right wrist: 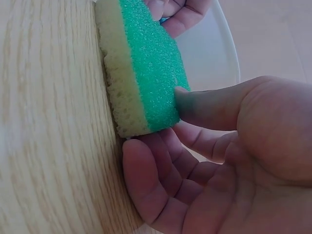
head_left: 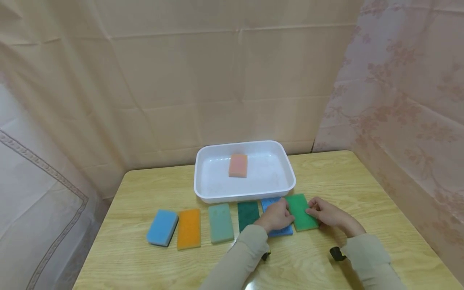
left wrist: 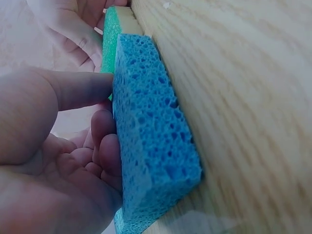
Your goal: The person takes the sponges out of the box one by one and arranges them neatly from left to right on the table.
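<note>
A green-topped sponge (head_left: 301, 212) with a pale yellow underside lies at the right end of a row on the table. My right hand (head_left: 326, 211) pinches its right edge, thumb (right wrist: 204, 105) on the green face and fingers curled by the side. At its left edge is my left hand (head_left: 277, 215), with fingers curled and fingertips at that edge. Beneath my left hand lies a porous blue sponge (left wrist: 156, 117), partly covered in the head view. The two sponges sit side by side, and the left fingers hide part of the border between them.
Behind the row stands a white tray (head_left: 206, 177) holding a pink sponge (head_left: 238, 166). Leftward lie a dark green pad (head_left: 248, 213), a pale green sponge (head_left: 221, 223), an orange sponge (head_left: 189, 228) and a light blue sponge (head_left: 162, 227). Curtains hang behind the wooden table (head_left: 145, 270).
</note>
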`<state>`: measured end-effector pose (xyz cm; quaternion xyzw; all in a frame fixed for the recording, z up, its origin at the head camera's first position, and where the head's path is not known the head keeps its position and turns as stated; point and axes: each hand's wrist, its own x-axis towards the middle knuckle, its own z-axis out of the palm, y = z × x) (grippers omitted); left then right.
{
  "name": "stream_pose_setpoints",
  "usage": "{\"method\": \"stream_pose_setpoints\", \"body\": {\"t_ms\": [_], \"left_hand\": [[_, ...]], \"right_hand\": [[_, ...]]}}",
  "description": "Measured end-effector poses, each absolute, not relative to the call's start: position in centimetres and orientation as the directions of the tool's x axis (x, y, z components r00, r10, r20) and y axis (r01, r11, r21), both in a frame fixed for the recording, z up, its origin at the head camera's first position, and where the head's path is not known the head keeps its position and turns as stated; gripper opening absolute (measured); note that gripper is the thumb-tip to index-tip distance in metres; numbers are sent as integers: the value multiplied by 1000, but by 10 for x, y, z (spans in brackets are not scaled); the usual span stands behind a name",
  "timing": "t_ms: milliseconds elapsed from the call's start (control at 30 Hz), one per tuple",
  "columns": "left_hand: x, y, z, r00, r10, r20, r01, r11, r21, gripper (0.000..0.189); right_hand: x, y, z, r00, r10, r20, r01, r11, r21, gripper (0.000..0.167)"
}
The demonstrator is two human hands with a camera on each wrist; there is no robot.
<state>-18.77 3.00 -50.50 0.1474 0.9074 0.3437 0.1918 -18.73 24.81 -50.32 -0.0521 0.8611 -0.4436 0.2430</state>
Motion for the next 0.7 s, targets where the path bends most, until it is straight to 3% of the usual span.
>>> {"method": "stream_pose_setpoints", "body": {"t_ms": [700], "left_hand": [[-188,28,-507,-878,426,-219,154,684,713,24]], "right_hand": [[-184,246,-500,-882,-291,-371,116,628,-769,27]]}}
